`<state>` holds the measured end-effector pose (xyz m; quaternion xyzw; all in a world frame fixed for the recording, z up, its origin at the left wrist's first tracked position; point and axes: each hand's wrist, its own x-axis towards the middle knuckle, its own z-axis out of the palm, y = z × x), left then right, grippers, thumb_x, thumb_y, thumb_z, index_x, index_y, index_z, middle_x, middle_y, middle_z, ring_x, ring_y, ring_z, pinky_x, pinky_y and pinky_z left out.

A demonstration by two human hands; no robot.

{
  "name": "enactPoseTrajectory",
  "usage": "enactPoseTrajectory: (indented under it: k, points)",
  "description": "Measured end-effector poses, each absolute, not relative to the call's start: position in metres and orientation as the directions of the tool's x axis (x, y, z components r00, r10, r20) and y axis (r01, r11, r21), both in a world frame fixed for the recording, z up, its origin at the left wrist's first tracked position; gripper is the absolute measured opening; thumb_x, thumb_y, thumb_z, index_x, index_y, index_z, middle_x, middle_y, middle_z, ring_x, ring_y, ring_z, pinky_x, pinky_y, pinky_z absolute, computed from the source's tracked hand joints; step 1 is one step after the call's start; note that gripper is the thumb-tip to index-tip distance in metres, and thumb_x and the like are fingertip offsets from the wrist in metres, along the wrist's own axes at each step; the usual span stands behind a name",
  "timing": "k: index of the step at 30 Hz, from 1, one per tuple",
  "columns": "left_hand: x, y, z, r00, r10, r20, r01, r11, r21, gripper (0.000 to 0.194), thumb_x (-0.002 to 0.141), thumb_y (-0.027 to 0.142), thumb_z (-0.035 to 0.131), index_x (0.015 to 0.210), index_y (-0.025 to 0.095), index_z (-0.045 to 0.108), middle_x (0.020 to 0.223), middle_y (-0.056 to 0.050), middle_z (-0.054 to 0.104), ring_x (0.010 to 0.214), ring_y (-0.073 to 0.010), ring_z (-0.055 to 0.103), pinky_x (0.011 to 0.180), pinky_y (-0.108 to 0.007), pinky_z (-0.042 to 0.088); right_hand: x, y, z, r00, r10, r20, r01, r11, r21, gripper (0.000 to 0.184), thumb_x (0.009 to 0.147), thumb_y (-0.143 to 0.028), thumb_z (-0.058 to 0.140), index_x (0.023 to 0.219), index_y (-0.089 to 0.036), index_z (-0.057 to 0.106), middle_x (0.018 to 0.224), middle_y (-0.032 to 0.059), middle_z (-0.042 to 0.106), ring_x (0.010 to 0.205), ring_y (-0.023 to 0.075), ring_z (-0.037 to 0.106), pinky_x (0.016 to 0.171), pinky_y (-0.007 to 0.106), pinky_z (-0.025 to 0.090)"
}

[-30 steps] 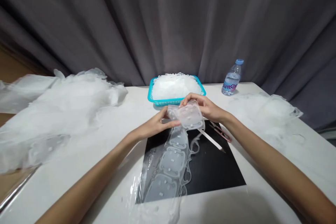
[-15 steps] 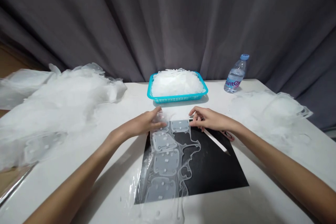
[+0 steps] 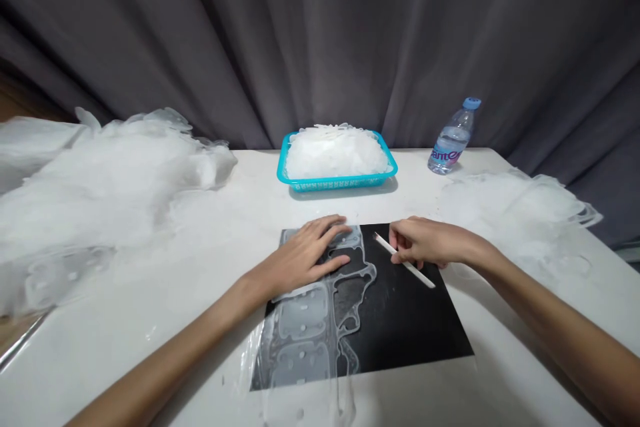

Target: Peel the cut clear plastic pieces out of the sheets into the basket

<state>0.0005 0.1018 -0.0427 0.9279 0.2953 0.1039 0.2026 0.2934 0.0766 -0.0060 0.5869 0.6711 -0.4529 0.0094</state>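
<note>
A clear, floppy moulded sheet (image 3: 303, 317) lies along the left part of a black mat (image 3: 410, 320), with rounded-square panels in a column and a cut-out strip of looping edges on its right. My left hand (image 3: 313, 250) rests on the upper part of this sheet, fingers spread, covering some panels. Over the mat's upper right, my right hand (image 3: 417, 240) pinches a slim white stick-like tool (image 3: 419, 275) with a dark tip at its far end. The tool slants across the mat; its exact kind is unclear.
Behind the mat stands a turquoise basket (image 3: 337, 184) heaped with whitish translucent pieces. A large pile of translucent sheets (image 3: 115, 180) covers the left side, a smaller pile (image 3: 520, 213) the right. A water bottle (image 3: 453, 140) stands at the back right, before a grey curtain (image 3: 340, 40).
The sheet's raised upper end now lies down on the mat. My left hand has let go of its edge and flattened over it. My right hand has left the sheet and taken the white tool.
</note>
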Motion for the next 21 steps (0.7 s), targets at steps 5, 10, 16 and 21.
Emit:
enactPoseTrajectory:
  k: [5, 10, 16, 21]
  points:
    - [0.003, 0.088, -0.042, 0.796, 0.605, 0.013, 0.534, -0.713, 0.455, 0.058, 0.104, 0.064, 0.053, 0.151, 0.03, 0.049, 0.169, -0.013, 0.038, 0.158, -0.0387, 0.033, 0.128, -0.062, 0.032, 0.298, 0.078, -0.006, -0.312, 0.774, -0.551, 0.812, -0.084, -0.577, 0.033, 0.093, -0.035, 0.066, 0.069, -0.024, 0.047, 0.054, -0.0005, 0.059, 0.035, 0.0127, 0.05, 0.028, 0.024, 0.033]
    - [0.007, 0.083, -0.04, 0.817, 0.577, 0.01, 0.496, -0.711, 0.498, 0.066, 0.098, 0.068, 0.06, 0.15, 0.029, 0.052, 0.171, -0.011, 0.037, 0.157, -0.0398, 0.036, 0.127, -0.061, 0.035, 0.301, 0.076, 0.001, -0.362, 0.847, -0.389, 0.664, -0.058, -0.745, 0.033, 0.103, -0.055, 0.054, 0.088, -0.025, 0.051, 0.063, -0.0015, 0.064, 0.035, 0.0122, 0.051, 0.029, 0.024, 0.035]
    - [0.001, 0.096, -0.043, 0.82, 0.572, 0.023, 0.472, -0.697, 0.539, 0.045, 0.109, 0.053, 0.05, 0.148, 0.034, 0.058, 0.17, -0.003, 0.043, 0.154, -0.0293, 0.045, 0.128, -0.051, 0.037, 0.295, 0.074, 0.006, -0.394, 0.914, -0.098, 0.473, 0.11, -0.874, 0.037, 0.094, -0.059, 0.071, 0.087, -0.024, 0.061, 0.061, -0.005, 0.058, 0.043, 0.0116, 0.058, 0.041, 0.023, 0.045]
    - [-0.005, 0.108, -0.048, 0.852, 0.514, 0.097, 0.41, -0.772, 0.486, 0.046, 0.109, 0.046, 0.055, 0.152, 0.034, 0.058, 0.167, -0.004, 0.047, 0.151, -0.0285, 0.05, 0.126, -0.05, 0.042, 0.293, 0.073, 0.003, -0.476, 0.877, 0.06, 0.362, 0.258, -0.896, 0.039, 0.105, -0.051, 0.057, 0.093, -0.019, 0.075, 0.095, 0.0074, 0.076, 0.08, 0.0187, 0.076, 0.074, 0.033, 0.065]
